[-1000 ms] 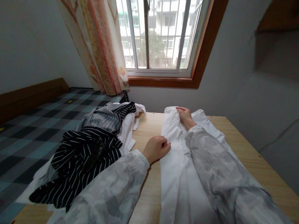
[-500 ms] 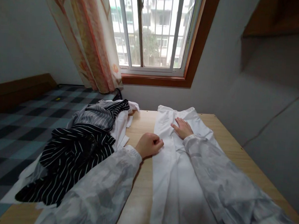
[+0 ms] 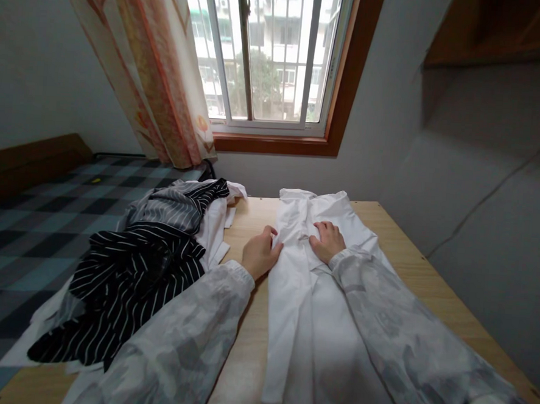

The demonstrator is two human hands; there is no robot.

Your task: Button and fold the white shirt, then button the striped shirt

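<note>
"Both hands have shifted since half a second ago: the left hand has uncurled from a loose fist, and the right hand sits slightly nearer me on the white garment."

"How do they stand now?"

"On my screen, the left thumb and forefinger are parted at the garment's left edge; I can't tell whether they pinch any fabric. The right fingers are half bent on top, toward the far end. I can't tell whether they grip a fold."

"How would it handle?"

"Soft and light, I'd judge, creasing easily, neither slippery nor fragile. I'd take it by the side edge, pinching every layer together."

"And around it?"

"It lies lengthwise on the table, its near end out of view. Left of it, apart, a striped garment is heaped, with the checked bed beyond."
</note>
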